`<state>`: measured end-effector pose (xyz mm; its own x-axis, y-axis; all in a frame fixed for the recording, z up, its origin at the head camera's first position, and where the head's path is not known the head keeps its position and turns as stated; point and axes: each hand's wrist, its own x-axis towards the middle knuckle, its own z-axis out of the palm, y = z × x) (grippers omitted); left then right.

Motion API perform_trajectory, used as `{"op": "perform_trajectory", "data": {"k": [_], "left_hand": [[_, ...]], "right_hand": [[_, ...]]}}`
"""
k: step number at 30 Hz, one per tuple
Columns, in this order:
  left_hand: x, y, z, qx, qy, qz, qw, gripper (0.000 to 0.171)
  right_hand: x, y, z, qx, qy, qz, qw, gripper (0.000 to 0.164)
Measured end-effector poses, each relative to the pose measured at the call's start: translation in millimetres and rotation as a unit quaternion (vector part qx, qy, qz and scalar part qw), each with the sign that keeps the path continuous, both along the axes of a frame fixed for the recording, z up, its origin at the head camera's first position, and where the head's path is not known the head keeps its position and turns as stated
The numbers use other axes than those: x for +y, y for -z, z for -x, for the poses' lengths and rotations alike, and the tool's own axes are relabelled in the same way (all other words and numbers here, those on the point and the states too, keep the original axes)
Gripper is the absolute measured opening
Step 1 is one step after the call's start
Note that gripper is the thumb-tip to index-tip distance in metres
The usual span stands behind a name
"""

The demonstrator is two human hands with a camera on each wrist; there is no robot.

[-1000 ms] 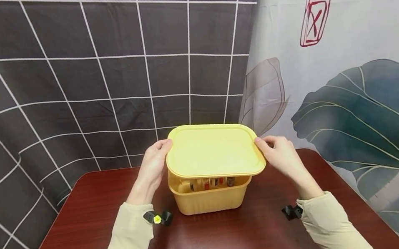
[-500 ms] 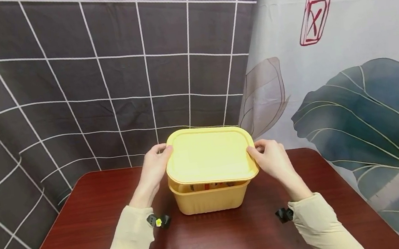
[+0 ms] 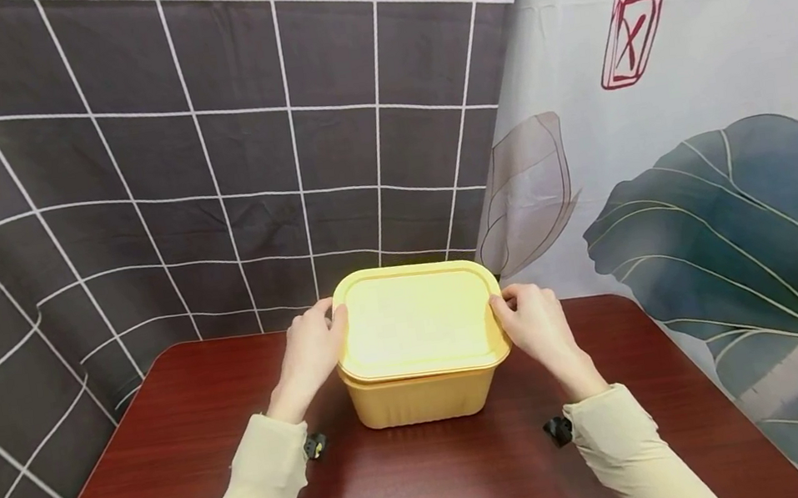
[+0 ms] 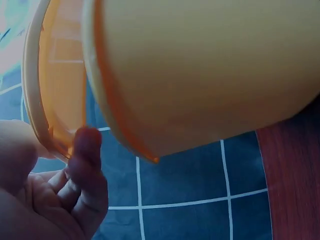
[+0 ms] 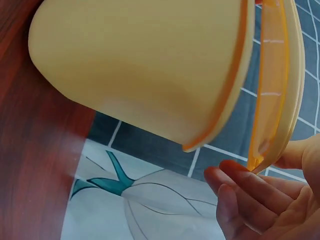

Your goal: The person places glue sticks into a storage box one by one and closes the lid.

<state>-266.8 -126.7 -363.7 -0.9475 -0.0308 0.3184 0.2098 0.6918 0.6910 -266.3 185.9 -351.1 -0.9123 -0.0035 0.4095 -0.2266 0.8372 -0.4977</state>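
Note:
A yellow lid (image 3: 419, 318) is held by its two short ends over a yellow storage box (image 3: 422, 400) on the table. My left hand (image 3: 310, 340) pinches the left end, thumb on top and fingers beneath. At the right end, the thumb and fingers of my right hand (image 3: 532, 317) pinch the rim. Both wrist views show a gap between the lid (image 4: 32, 75) and the rim of the box (image 5: 150, 65). From the head view the lid covers the opening, so the contents are hidden.
The box stands on a dark red wooden table (image 3: 431, 489). Behind it hangs a dark grey cloth (image 3: 235, 153) with a white grid. A pale curtain (image 3: 571, 58) with a leaf print hangs at the right.
The lid has come down and leftward, lining up over the box and hiding the items seen inside earlier. Both hands moved with it, the right one inward.

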Motion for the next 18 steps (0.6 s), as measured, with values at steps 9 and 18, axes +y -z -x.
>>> {"op": "perform_trajectory", "data": {"k": [9, 18], "left_hand": [[2.0, 7.4, -0.7, 0.011, -0.028, 0.112, 0.9933, 0.039], [3.2, 14.7, -0.1, 0.019, -0.045, 0.156, 0.9865, 0.034]], "right_hand": [[-3.5, 10.5, 4.8, -0.016, 0.012, -0.017, 1.000, 0.027], [-7.6, 20.1, 10.9, -0.032, 0.013, -0.029, 0.999, 0.026]]}}
